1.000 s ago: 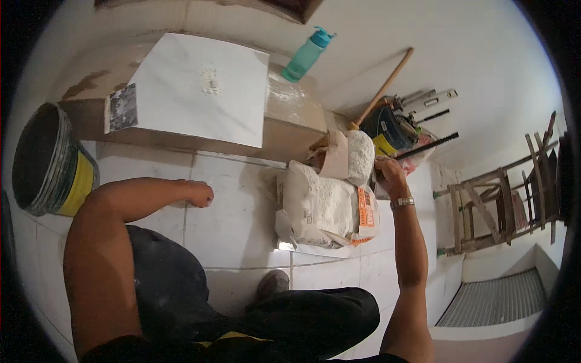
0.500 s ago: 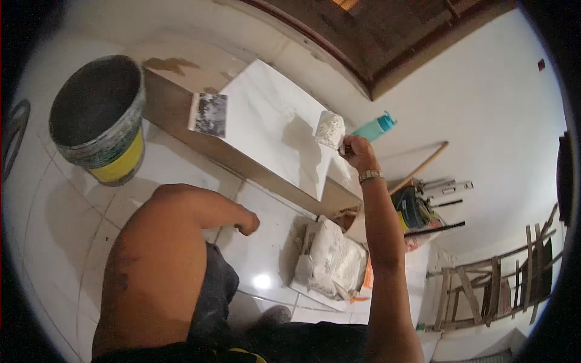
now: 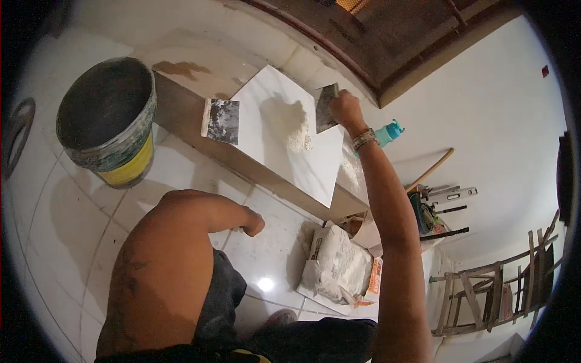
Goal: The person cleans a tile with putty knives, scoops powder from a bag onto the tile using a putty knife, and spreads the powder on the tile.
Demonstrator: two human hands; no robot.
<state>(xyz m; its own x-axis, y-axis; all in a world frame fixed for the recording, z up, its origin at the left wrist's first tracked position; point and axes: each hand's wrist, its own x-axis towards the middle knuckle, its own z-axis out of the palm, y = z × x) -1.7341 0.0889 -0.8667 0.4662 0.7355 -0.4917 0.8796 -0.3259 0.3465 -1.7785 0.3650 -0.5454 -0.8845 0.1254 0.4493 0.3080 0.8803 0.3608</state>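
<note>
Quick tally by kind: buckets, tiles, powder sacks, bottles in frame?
Grey-and-yellow round bucket: 1
White square ceramic tile: 1
Pale paper powder sack: 1
Teal plastic bottle: 1
Total: 4

Your right hand (image 3: 346, 107) is up at the far edge of the white tile (image 3: 284, 142), gripping a trowel (image 3: 325, 107). Just left of it a mound of white powder (image 3: 295, 128) sits on the tile; beyond that lies a dark square pad (image 3: 221, 120), with bare tile between them. The teal bottle (image 3: 390, 131) stands close behind your wrist. Your left hand (image 3: 253, 224) hangs over open floor tiles; the bucket (image 3: 109, 121) is well off to its left, the mortar sack (image 3: 336, 266) near on its right.
</note>
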